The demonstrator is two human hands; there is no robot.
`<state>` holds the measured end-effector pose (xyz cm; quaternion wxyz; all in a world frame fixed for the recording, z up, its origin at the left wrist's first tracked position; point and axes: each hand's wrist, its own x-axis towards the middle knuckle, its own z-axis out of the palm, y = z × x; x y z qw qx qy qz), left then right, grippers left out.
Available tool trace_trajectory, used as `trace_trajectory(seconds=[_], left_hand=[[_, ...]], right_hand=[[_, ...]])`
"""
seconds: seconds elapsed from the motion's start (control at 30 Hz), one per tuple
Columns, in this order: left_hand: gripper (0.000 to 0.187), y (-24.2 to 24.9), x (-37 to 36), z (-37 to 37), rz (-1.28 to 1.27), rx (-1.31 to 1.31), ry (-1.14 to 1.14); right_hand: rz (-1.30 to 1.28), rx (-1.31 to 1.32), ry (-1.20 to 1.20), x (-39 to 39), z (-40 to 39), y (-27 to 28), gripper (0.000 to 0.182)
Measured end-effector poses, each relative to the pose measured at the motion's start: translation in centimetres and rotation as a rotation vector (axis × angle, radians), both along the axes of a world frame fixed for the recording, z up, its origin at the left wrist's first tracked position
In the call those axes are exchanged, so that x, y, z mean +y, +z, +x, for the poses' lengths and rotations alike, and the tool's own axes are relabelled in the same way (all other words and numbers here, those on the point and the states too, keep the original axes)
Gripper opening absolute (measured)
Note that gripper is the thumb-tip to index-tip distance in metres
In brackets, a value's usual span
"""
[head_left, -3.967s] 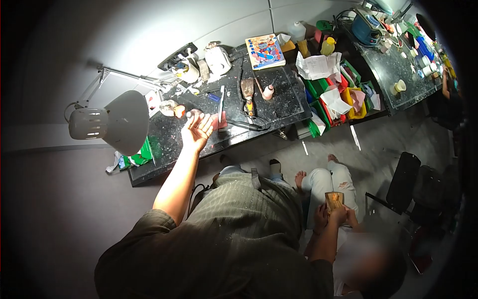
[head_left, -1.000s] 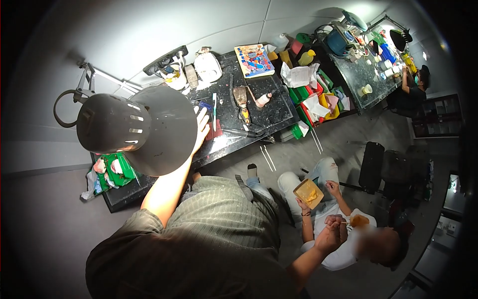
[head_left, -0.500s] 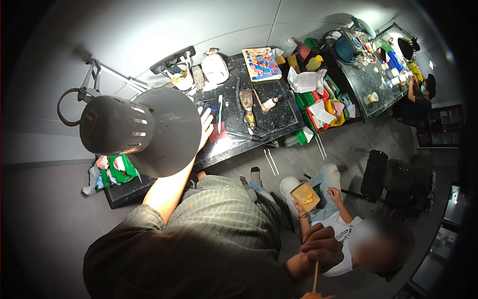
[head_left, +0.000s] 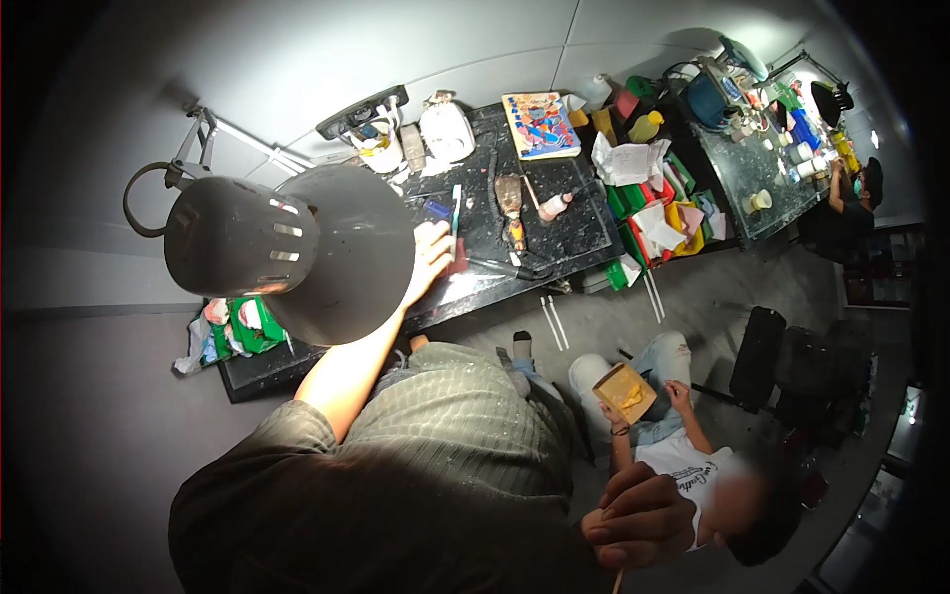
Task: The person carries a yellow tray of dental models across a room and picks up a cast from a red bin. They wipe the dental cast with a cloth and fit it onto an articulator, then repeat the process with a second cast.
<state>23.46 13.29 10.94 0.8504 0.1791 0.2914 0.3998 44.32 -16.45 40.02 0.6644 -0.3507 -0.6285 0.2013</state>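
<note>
My left hand [head_left: 431, 257] lies at the edge of the black worktop [head_left: 584, 233], partly hidden by the dark lamp shade [head_left: 368, 252]. Its fingers are stretched out and I see nothing in them. Beside the fingertips are a red flat piece [head_left: 459, 259], a toothbrush [head_left: 456, 210] and a small blue object [head_left: 435, 209]. Low in the view, close to my face, my right hand [head_left: 645, 520] is closed around a thin wooden skewer [head_left: 619, 582]. Most of the skewer is hidden by the fingers or cut off by the frame's bottom edge.
A seated person [head_left: 683, 475] beside me holds a box of food [head_left: 625, 393]. On the worktop lie a brush-like tool [head_left: 510, 208], a small bottle [head_left: 555, 206] and a colourful book [head_left: 541, 127]. Bins with papers [head_left: 661, 218] stand right; another person [head_left: 841, 213] works at the far table.
My right hand has moved lower and turned, so less of the skewer shows. The fingers of my left hand have drawn together a little. The whole view has shifted slightly.
</note>
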Motion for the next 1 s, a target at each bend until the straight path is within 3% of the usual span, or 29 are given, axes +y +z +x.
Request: trace_trajectory(seconds=[0.07,0.17,0.3,0.4,0.53,0.63,0.67,0.8,0.83,0.87,0.93,1.0], left_hand=[[0.061,0.2,-0.3,-0.5,0.028,-0.357,-0.358],[0.057,0.1,-2.0,-0.1,-0.109,-0.242,-0.466],[0.056,-0.4,-2.9,-0.5,-0.169,-0.329,-0.365],[0.056,-0.8,-2.5,-1.4,-0.186,-0.284,-0.235],[0.060,-1.4,-2.1,-2.1,-0.116,-0.247,-0.190],[0.063,-1.8,-1.8,-2.4,-0.133,-0.337,-0.170],[0.063,-1.9,-1.8,-2.4,-0.134,-0.338,-0.168],[0.062,-1.2,-1.9,-2.3,-0.188,-0.280,-0.130],[0.062,-1.2,-2.0,-2.2,-0.184,-0.217,-0.118],[0.062,-1.3,-2.0,-2.2,-0.186,-0.221,-0.118],[0.063,-1.5,-1.9,-2.4,-0.206,-0.342,-0.136],[0.062,-1.6,-2.0,-2.6,-0.171,-0.287,-0.124]], right_hand=[[0.023,-0.013,0.022,0.3,-0.2,-0.2,0.018],[0.016,0.027,0.019,0.8,-0.8,-0.6,0.018],[-0.002,0.021,-0.030,1.1,-0.6,-1.0,0.011],[-0.036,0.059,-0.117,0.9,-0.8,-2.2,0.016],[-0.122,0.126,-0.354,0.2,-0.4,-3.4,0.021],[-0.245,0.012,-0.585,-1.4,1.5,-4.9,0.023],[-0.249,-0.007,-0.615,-2.3,2.8,-5.9,0.014],[-0.690,-0.353,-0.982,-7.9,8.3,-11.2,0.013],[-0.900,-0.262,-1.021,-10.1,9.5,-13.1,0.015],[-0.900,-0.266,-1.022,-12.1,10.6,-14.8,0.015],[-1.265,-0.373,-1.082,-15.4,12.3,-18.3,0.013],[-1.367,-0.328,-1.080,-18.2,13.7,-22.9,0.011]])
